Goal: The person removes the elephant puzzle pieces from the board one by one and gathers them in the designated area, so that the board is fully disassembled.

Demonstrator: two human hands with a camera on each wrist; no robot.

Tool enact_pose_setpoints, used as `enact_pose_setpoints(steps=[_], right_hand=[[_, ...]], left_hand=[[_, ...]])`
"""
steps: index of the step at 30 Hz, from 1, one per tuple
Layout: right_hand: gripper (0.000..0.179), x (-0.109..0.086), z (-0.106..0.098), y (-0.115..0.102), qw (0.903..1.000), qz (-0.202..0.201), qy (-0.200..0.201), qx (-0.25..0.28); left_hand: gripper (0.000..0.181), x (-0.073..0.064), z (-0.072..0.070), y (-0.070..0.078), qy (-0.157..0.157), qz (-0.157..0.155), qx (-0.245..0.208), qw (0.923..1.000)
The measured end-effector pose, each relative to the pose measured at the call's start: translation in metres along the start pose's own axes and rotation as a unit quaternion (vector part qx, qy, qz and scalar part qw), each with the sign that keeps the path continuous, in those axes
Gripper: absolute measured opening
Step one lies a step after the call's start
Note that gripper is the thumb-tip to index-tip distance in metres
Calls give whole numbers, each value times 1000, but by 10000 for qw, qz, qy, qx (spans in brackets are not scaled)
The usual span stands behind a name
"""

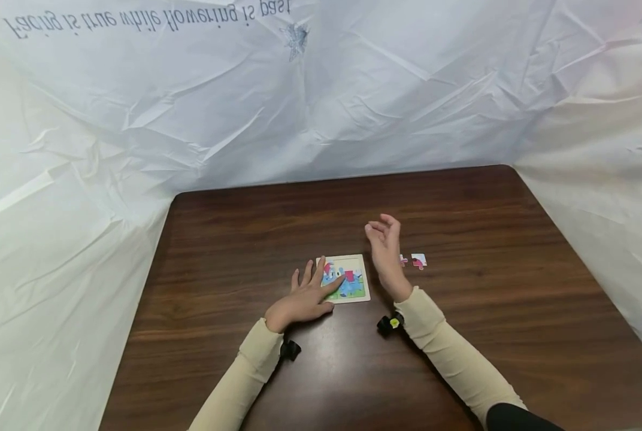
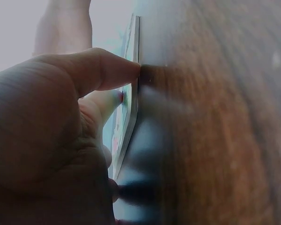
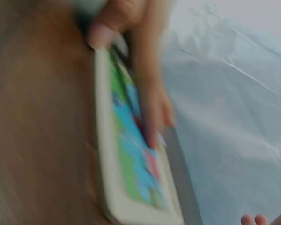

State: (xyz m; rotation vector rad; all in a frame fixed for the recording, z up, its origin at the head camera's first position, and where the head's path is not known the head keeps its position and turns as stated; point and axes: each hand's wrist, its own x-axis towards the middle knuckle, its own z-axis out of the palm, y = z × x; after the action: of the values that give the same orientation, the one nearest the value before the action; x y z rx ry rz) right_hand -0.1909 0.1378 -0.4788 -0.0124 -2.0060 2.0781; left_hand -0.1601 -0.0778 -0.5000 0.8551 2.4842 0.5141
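A small square jigsaw puzzle board [image 1: 367, 294] with a pale frame lies on the table, showing a blue figure on green. Its upper part shows bare pale backing. My left hand [image 1: 301, 300] rests on the board's left side with fingers spread and the index finger reaching over the picture. In the left wrist view, the thumb [image 2: 107, 70] touches the board's edge. My right hand [image 1: 388, 257] is just right of the board, its fingers loosely bent and nothing visible in them. Beyond it lie two puzzle pieces [image 1: 419, 260], one partly hidden by the hand.
The dark wooden table [image 1: 461, 221] extends around the board on every side. White sheeting [image 1: 245, 120] hangs behind the table and along both sides. Black straps with small devices [image 1: 391, 324] sit at both wrists.
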Motion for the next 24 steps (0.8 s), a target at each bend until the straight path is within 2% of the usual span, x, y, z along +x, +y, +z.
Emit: enact_pose_setpoints(steps=[3,6,10,14,16,18,24], right_hand=[[39,-6,10,9,9956,-402,-539,-659],[24,-10,17,17,9765,-749,-1137,-1673],[8,-13,20,23,9480,-755,-1637,-2622],[4,-14,21,25,9219,-612,-1916,-3312],[5,-15,21,25,9125,-542,-1988,-3535],[7,-16,22,24,9063,-511,-2016,-3679],[9,-17,25,24,9004,-508,-2017,-3822]], left_hand=[[62,-1,-1,0,-10,29,1,10000],[62,-1,-1,0,3,66,-7,10000],[62,-2,-2,0,-29,79,-25,10000],[61,-2,-4,0,-60,47,-54,10000],[60,-2,-4,0,-53,40,-94,9999],[59,-2,-4,0,-53,27,-99,9999],[59,-3,-2,1,-25,17,-65,10000]])
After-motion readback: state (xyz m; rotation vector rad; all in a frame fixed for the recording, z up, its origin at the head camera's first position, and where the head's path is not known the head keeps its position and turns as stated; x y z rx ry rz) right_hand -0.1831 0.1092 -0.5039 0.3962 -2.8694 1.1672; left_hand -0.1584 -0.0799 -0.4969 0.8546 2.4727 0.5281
